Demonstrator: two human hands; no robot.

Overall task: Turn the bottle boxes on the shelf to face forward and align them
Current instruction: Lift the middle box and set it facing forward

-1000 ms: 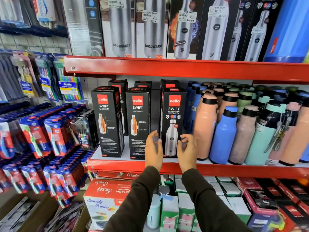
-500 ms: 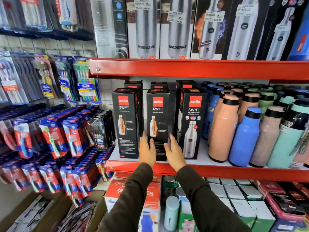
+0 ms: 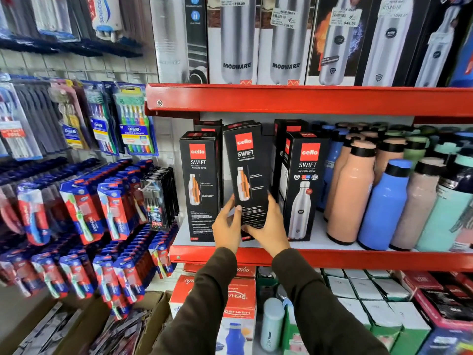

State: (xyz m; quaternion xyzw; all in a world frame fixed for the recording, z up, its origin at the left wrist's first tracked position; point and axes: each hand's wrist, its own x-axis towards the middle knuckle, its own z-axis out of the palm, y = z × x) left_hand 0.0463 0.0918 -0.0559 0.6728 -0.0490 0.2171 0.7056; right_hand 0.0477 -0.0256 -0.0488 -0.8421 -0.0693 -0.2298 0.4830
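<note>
We look from head height, forward and slightly down, close to the red shelf (image 3: 332, 260) just beyond our hands; only one view.

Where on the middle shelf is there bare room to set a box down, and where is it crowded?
Bare white shelf shows along the front edge, before the right Cello box and the peach bottle. Some room also lies behind the tilted middle box, gripped by the left hand and right hand. The loose bottles rightward stand packed.
</note>
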